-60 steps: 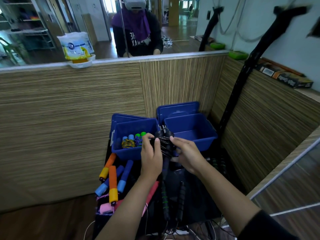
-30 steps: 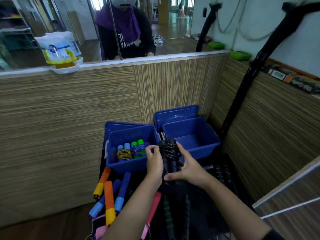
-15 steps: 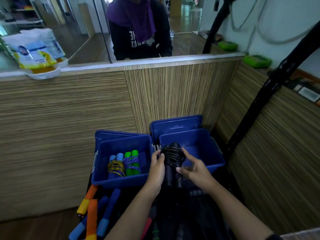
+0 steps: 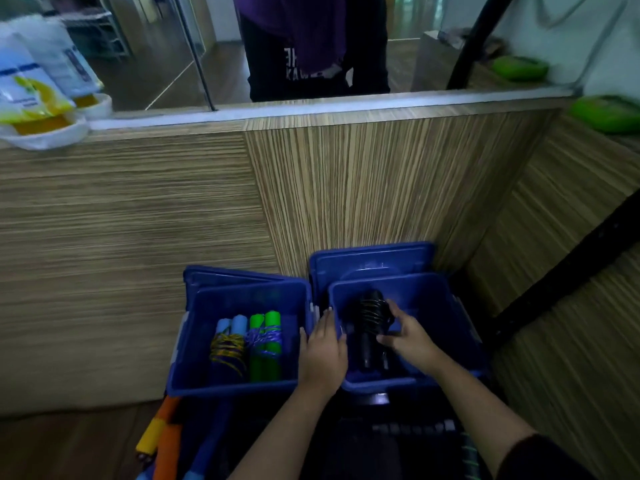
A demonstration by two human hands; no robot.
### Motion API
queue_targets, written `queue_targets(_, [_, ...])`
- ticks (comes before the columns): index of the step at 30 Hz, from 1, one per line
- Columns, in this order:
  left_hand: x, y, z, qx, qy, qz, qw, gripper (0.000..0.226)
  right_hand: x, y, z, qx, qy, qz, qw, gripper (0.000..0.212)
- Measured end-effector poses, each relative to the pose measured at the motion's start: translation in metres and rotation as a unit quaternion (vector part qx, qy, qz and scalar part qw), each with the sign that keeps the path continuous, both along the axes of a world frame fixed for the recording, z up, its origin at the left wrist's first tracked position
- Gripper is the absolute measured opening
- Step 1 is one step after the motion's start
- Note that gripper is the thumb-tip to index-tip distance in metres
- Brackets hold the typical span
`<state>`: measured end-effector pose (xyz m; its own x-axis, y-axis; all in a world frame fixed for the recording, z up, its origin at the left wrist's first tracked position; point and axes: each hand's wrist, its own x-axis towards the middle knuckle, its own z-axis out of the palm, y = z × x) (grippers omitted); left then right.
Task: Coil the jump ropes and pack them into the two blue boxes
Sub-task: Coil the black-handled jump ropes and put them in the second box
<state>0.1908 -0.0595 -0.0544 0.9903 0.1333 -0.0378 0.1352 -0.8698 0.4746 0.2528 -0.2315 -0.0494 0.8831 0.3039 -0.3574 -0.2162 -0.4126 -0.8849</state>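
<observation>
**A:** What can't be made out here?

**B:** Plenty. The black jump rope (image 4: 370, 318) is a dark bundle inside the right blue box (image 4: 446, 306) at lower centre; its handles merge into shadow and only glints mark the cord wound round them. The loose ropes (image 4: 162, 434) at the bottom left are cut off by the frame edge, showing just orange, yellow and blue handle ends. The dark surface under the forearms is too dim to read. At the top, the mirror (image 4: 156, 50) shows a reflected person (image 4: 315, 46) cropped at the shoulders, and the packets (image 4: 31, 88) at upper left are blurred.

**A:** And the hands?

**B:** The right hand (image 4: 410, 341) reaches into the right blue box, fingers curled round the wound part of the black jump rope and gripping it. The left hand (image 4: 323, 348) lies flat with fingers extended at the wall between the two boxes, fingertips beside the bundle; whether they touch it, I cannot tell.

**A:** The other box?

**B:** The left blue box (image 4: 194, 344), just beside the right one, holds two coiled ropes side by side: a light-blue-handled rope (image 4: 228, 337) and a green-handled rope (image 4: 265, 344). A blue lid (image 4: 370, 259) stands behind each box against the wood panel (image 4: 346, 188).
</observation>
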Motion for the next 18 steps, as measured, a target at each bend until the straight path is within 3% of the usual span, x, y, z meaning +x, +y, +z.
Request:
queue_targets(3, [0.000, -0.006, -0.009, 0.039, -0.039, 0.043, 0.998, 0.055, 0.008, 0.008, -0.020, -0.047, 0.007, 0.050, 0.998, 0.075])
queue_targets(7, [0.001, -0.007, -0.004, 0.053, -0.028, 0.034, 0.998, 0.055, 0.019, 0.017, -0.043, -0.094, -0.006, 0.101, 0.990, 0.071])
queue_targets(11, [0.001, -0.006, -0.006, 0.062, -0.017, 0.028, 0.998, 0.056, 0.025, 0.018, -0.049, -0.125, 0.012, 0.112, 0.986, 0.086])
queue_targets(18, [0.001, -0.004, -0.011, 0.074, -0.020, 0.031, 0.997, 0.067, 0.027, 0.009, -0.048, -0.077, 0.065, 0.121, 0.987, 0.120])
